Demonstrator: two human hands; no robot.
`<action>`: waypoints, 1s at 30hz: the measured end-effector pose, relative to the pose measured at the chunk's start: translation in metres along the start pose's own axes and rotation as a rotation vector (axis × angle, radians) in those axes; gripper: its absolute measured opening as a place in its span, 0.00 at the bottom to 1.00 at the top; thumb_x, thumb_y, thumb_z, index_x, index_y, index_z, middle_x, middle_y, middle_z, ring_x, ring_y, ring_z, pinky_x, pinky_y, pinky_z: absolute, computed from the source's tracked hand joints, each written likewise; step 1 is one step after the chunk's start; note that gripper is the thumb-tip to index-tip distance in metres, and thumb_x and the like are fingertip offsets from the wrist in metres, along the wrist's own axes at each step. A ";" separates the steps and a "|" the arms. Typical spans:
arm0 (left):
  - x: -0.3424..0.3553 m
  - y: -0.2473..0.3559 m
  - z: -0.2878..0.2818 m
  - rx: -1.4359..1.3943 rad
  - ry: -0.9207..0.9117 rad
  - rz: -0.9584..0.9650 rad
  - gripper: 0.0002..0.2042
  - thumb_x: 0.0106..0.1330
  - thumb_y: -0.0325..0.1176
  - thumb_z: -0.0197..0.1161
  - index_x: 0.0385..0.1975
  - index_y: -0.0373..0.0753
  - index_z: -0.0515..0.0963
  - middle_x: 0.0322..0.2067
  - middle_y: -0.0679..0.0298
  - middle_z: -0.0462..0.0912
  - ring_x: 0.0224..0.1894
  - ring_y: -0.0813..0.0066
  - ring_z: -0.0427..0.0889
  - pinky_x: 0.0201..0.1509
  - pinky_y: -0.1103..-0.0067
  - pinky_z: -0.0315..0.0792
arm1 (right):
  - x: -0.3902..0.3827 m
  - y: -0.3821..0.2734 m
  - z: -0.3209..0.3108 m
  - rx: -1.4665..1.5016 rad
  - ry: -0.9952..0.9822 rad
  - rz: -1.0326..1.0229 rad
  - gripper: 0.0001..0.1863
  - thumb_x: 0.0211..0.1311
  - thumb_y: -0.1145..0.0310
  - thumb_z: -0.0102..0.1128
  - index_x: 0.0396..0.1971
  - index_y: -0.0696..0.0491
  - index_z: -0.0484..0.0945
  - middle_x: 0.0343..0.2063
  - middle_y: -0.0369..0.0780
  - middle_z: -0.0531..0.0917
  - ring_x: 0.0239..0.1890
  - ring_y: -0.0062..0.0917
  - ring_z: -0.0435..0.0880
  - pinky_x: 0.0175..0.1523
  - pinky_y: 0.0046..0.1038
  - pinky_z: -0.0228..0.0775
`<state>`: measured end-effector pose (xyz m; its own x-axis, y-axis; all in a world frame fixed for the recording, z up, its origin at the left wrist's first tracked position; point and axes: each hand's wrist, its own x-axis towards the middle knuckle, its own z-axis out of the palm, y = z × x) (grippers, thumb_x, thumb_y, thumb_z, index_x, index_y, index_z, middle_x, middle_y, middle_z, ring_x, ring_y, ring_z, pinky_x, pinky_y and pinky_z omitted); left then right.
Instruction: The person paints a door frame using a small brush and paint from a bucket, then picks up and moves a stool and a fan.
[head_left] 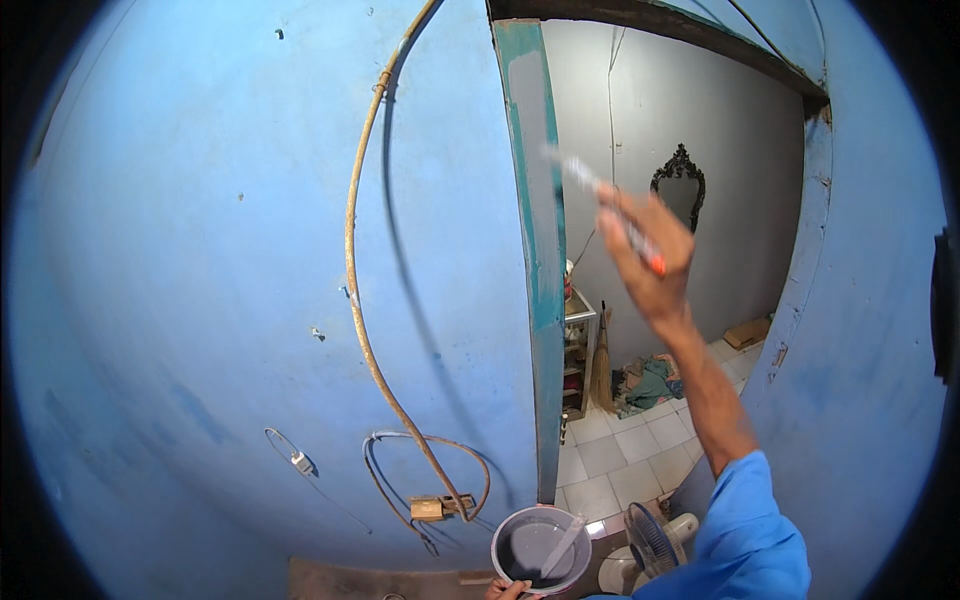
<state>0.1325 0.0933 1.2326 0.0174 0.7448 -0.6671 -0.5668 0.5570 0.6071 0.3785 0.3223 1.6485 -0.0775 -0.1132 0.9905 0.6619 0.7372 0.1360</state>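
My right hand (650, 250) is raised and closed around a paintbrush (582, 175) with an orange handle end. Motion blurs the bristles, which point up and left at the door post (535, 215); whether they touch it I cannot tell. Grey paint covers part of that teal post. Low in the view, my left hand (508, 590) grips the near rim of a round pail (497, 538). Grey paint lies in the pail, and a flat pale stick (563, 546) leans inside it. Only the fingers of the left hand show.
A rusty bent pipe (352, 230) runs down the blue wall (200, 300), above a looped cable (487, 470) and a wooden block (427, 509). A fan (652, 540) stands right of the pail. Beyond the doorway are a broom (602, 370), a cloth heap (648, 385) and a black-framed mirror (680, 190).
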 end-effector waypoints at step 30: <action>0.025 -0.010 -0.005 -0.066 -0.005 0.067 0.04 0.70 0.24 0.58 0.36 0.35 0.69 0.36 0.56 0.78 0.38 0.61 0.83 0.42 0.61 0.87 | 0.124 0.065 0.048 -0.243 0.081 -0.288 0.13 0.65 0.67 0.63 0.47 0.53 0.83 0.32 0.42 0.83 0.29 0.31 0.84 0.34 0.28 0.79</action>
<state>0.1345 0.1044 1.2076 -0.0186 0.7812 -0.6240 -0.6196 0.4808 0.6204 0.3759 0.3884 1.7815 -0.2330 -0.3520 0.9065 0.7798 0.4894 0.3904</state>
